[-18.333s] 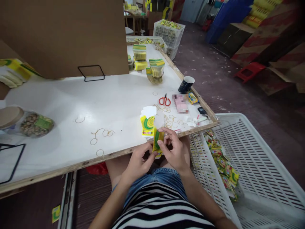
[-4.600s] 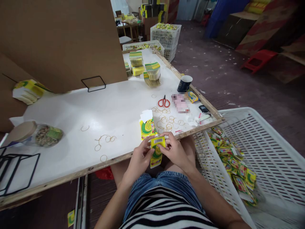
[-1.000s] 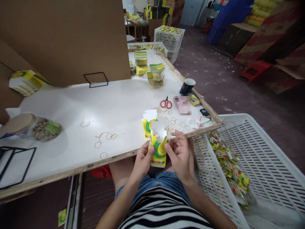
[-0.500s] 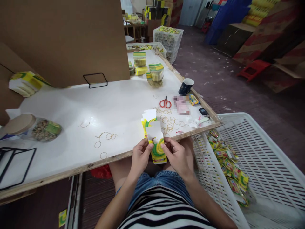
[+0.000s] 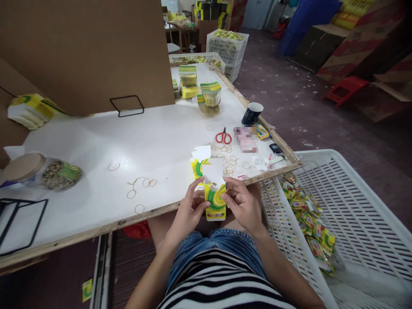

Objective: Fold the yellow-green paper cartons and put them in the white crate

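Note:
A small yellow and green carton (image 5: 216, 200) stands upright between my hands, just below the near edge of the white table (image 5: 96, 146). Its white top flap (image 5: 212, 172) sticks up open. My left hand (image 5: 189, 210) pinches the carton's left side with thumb and fingers. On the carton's right side my right hand (image 5: 243, 204) grips it, fingers curled. A second carton (image 5: 198, 163) of the same kind stands on the table right behind it. Several rubber bands (image 5: 231, 162) lie loose nearby.
A white slatted crate (image 5: 354, 214) at my right holds several small packets (image 5: 309, 219). Red scissors (image 5: 222, 136), a dark mug (image 5: 252, 113), a phone (image 5: 274, 149), stacks of flat cartons (image 5: 210, 96) and a jar (image 5: 41, 171) lie on the table. A brown board (image 5: 86, 47) stands behind.
Over the last second the carton's top flap was bent down toward the opening and now stands more upright again. Both hands stayed on the carton and rose slightly.

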Demonstrator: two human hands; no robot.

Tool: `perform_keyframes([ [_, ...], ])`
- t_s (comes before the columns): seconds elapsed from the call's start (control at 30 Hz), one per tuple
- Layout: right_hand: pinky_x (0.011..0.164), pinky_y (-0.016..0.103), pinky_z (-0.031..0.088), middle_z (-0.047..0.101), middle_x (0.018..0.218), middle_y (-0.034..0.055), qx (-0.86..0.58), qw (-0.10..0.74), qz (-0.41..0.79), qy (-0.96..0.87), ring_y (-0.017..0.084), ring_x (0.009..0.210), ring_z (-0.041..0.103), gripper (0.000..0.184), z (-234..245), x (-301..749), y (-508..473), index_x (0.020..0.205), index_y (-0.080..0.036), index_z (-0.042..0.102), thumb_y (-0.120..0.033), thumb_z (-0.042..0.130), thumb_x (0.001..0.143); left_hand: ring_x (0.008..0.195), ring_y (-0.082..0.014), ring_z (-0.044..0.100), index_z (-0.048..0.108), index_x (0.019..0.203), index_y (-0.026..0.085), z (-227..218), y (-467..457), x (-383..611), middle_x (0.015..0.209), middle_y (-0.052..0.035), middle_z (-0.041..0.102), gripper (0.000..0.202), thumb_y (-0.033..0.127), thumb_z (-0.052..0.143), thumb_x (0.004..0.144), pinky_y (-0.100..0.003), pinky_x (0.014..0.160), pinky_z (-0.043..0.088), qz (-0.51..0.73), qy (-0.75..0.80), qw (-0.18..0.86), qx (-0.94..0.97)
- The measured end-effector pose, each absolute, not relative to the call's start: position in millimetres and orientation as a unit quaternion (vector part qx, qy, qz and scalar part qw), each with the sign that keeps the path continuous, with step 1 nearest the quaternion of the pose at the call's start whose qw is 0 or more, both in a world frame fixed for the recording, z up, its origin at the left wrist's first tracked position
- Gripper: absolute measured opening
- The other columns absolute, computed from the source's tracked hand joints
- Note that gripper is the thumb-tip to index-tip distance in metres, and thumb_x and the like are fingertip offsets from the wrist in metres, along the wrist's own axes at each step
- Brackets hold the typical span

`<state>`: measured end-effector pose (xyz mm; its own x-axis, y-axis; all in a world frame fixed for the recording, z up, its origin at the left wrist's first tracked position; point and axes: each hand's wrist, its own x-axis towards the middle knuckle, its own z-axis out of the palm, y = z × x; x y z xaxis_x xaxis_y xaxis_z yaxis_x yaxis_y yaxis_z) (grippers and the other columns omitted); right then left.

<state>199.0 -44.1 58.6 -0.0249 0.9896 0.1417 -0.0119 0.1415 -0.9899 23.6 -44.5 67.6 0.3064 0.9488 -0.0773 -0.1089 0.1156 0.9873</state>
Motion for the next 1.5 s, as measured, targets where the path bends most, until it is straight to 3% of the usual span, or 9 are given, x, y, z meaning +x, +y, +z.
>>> perform_keyframes([
  [0.23, 0.050, 0.022, 0.045, 0.066, 0.080, 0.0018, -0.429, 0.451, 0.473, -0.623, 0.010, 0.056, 0.055, 0.016, 68, 212, -38, 0.088, -0.019, 0.066, -0.032, 0.057, 0.090, 0.088, -0.0201, 0.068, 0.048, 0.117, 0.021, 72, -43, 15, 0.103, -0.0084, 0.068, 0.042, 0.024, 0.069, 0.081, -0.031, 0.079, 0.053, 0.375, 0.350, 0.697, 0.501],
  [0.37, 0.067, 0.029, 0.051, 0.067, 0.077, 0.0042, -0.441, 0.471, 0.416, -0.640, 0.017, 0.075, 0.062, 0.021, 70, 209, -36, 0.079, -0.019, 0.067, -0.032, 0.056, 0.091, 0.087, -0.0190, 0.068, 0.047, 0.109, 0.021, 68, -46, 20, 0.110, -0.0091, 0.066, 0.038, 0.024, 0.071, 0.080, -0.029, 0.076, 0.054, 0.385, 0.362, 0.696, 0.486],
  [0.43, 0.067, 0.029, 0.052, 0.067, 0.081, 0.0041, -0.451, 0.501, 0.410, -0.615, 0.017, 0.076, 0.062, 0.015, 69, 206, -36, 0.091, -0.020, 0.068, -0.031, 0.058, 0.090, 0.086, -0.0192, 0.069, 0.040, 0.121, 0.025, 68, -47, 23, 0.111, -0.0088, 0.066, 0.049, 0.024, 0.070, 0.081, -0.028, 0.074, 0.054, 0.398, 0.360, 0.699, 0.472],
  [0.53, 0.061, 0.026, 0.051, 0.067, 0.085, 0.0020, -0.461, 0.534, 0.428, -0.565, 0.014, 0.069, 0.061, 0.037, 67, 202, -36, 0.123, -0.023, 0.057, -0.032, 0.062, 0.088, 0.087, -0.0197, 0.070, 0.021, 0.140, 0.030, 69, -47, 24, 0.113, -0.0097, 0.067, 0.074, 0.024, 0.068, 0.083, -0.030, 0.076, 0.055, 0.406, 0.358, 0.696, 0.471],
  [0.67, 0.077, 0.033, 0.053, 0.068, 0.095, 0.0061, -0.459, 0.511, 0.394, -0.611, 0.019, 0.087, 0.063, 0.024, 68, 208, -35, 0.103, -0.024, 0.071, -0.038, 0.055, 0.091, 0.095, -0.0208, 0.068, 0.045, 0.133, 0.023, 70, -46, 23, 0.119, -0.0117, 0.066, 0.052, 0.026, 0.065, 0.085, -0.029, 0.081, 0.055, 0.390, 0.391, 0.657, 0.514],
  [0.77, 0.070, 0.032, 0.051, 0.065, 0.089, 0.0068, -0.454, 0.488, 0.384, -0.639, 0.020, 0.083, 0.060, 0.032, 70, 214, -34, 0.096, -0.022, 0.075, -0.044, 0.052, 0.092, 0.091, -0.0193, 0.069, 0.053, 0.127, 0.022, 68, -46, 24, 0.121, -0.0101, 0.066, 0.044, 0.026, 0.064, 0.085, -0.026, 0.075, 0.055, 0.395, 0.436, 0.613, 0.528],
  [0.93, 0.052, 0.023, 0.041, 0.063, 0.070, -0.0029, -0.502, 0.381, 0.458, -0.627, 0.012, 0.055, 0.051, 0.037, 70, 208, -34, 0.120, -0.022, 0.061, -0.030, 0.060, 0.084, 0.095, -0.0198, 0.069, 0.051, 0.130, 0.023, 63, -47, 29, 0.129, -0.0105, 0.061, 0.044, 0.025, 0.058, 0.087, -0.030, 0.081, 0.055, 0.393, 0.454, 0.591, 0.538],
  [1.23, 0.047, 0.022, 0.035, 0.053, 0.048, -0.0083, -0.534, 0.349, 0.372, -0.674, 0.012, 0.042, 0.045, 0.033, 65, 202, -31, 0.117, -0.021, 0.060, -0.031, 0.060, 0.086, 0.095, -0.0212, 0.068, 0.048, 0.131, 0.022, 67, -45, 29, 0.120, -0.0108, 0.066, 0.051, 0.026, 0.065, 0.083, -0.031, 0.082, 0.055, 0.414, 0.428, 0.644, 0.479],
  [1.5, 0.082, 0.032, 0.054, 0.072, 0.102, 0.0055, -0.502, 0.482, 0.424, -0.580, 0.021, 0.096, 0.066, 0.025, 61, 207, -37, 0.106, -0.023, 0.072, -0.036, 0.061, 0.087, 0.093, -0.0229, 0.069, 0.054, 0.126, 0.022, 64, -44, 38, 0.115, -0.0100, 0.068, 0.047, 0.029, 0.069, 0.081, -0.032, 0.080, 0.055, 0.409, 0.391, 0.665, 0.487],
])
